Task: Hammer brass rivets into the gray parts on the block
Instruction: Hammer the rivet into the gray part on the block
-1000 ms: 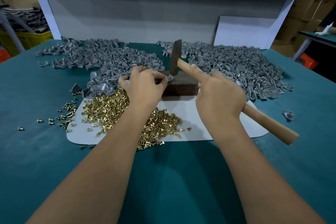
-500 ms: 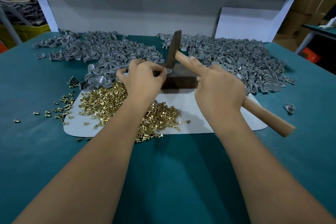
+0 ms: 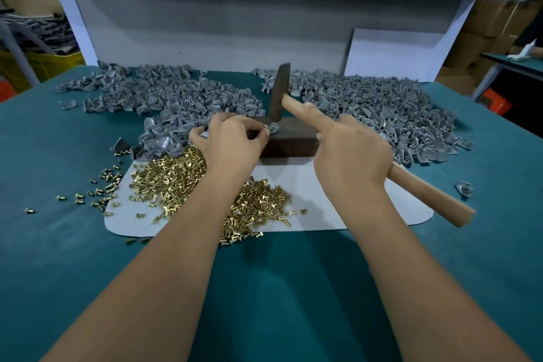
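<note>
Brass rivets lie heaped on the white mat toward the near-left part of the teal worktop, some spilling off its left edge, while gray parts lie piled along the far edge to both sides of the dark block. On the block's top left end, the left hand pinches one gray part, its fingertips right beside the hammer head, whose lower end sits on or just above that piece. The right hand grips the wooden handle, index finger laid along it. The main risk, I'd judge, is a blow glancing onto those fingertips, since they sit so near the face. A tilted rivet could also bend or shoot out; whether one is seated I cannot tell. A slipping part might skid off the block.
</note>
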